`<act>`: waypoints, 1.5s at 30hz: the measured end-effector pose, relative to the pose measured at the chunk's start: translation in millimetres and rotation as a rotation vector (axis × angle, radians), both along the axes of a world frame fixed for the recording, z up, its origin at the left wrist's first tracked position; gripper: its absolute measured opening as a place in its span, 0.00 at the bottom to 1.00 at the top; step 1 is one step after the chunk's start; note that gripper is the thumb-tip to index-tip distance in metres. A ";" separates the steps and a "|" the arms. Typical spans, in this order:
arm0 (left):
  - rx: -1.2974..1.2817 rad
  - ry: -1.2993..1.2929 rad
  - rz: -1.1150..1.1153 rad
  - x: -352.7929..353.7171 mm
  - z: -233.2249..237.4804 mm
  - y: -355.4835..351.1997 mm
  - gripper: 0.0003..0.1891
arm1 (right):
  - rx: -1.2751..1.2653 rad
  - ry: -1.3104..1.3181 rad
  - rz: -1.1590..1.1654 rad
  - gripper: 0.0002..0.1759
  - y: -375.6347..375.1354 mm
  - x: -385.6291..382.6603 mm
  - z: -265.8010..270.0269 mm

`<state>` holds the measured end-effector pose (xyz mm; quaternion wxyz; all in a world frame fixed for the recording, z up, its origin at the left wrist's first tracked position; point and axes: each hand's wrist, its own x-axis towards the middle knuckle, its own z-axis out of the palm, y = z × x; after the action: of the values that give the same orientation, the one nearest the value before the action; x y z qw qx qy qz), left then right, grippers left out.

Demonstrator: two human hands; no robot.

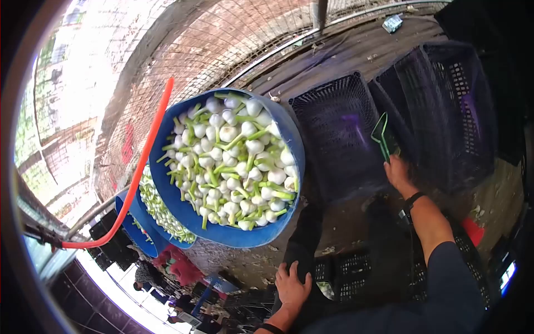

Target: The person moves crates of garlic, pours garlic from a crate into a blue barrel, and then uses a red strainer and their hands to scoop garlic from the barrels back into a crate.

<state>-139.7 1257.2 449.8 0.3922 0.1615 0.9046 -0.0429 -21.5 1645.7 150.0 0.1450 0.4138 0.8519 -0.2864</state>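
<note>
My right hand (398,173), with a dark watch on the wrist, is closed round the lower end of a green-edged hand tool (381,138). The tool has a narrow bent loop shape and points away from me over the dark crates; its exact kind I cannot tell. My left hand (292,287) lies with spread fingers on my dark-trousered knee (305,245) and holds nothing. Ahead of it stands a large blue tub (222,238), heaped with white garlic bulbs (228,133) on short green stems.
One dark plastic crate (334,89) sits beside the tub, with another crate (464,145) further right. A second blue tub (183,240) of garlic stands behind. An orange-red tube (149,146) curves up at left, before a wire mesh fence (183,53). People (147,275) are at lower left.
</note>
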 end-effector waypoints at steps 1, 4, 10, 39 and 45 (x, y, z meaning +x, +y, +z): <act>0.015 0.002 0.014 0.3 2.7 -0.9 0.30 | 0.015 0.002 0.014 0.15 3.8 -5.6 17.3; 0.052 -0.025 0.094 -2.1 10.1 -4.0 0.30 | -0.086 0.050 0.026 0.12 6.2 -13.2 76.7; 0.253 0.018 0.089 -0.6 20.7 -10.5 0.30 | -0.055 0.000 0.117 0.14 23.6 -55.8 203.1; 1.268 -0.259 1.294 29.8 202.3 67.9 0.30 | -0.181 0.210 0.467 0.11 23.3 -123.7 614.4; 1.343 -0.297 1.317 25.3 277.0 28.3 0.32 | -0.174 0.093 0.622 0.12 15.7 -148.9 659.8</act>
<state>-114.4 1285.4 726.8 0.2738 -0.1850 0.5903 0.7365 -170.4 1661.4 809.8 0.2214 0.1064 0.9155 -0.3186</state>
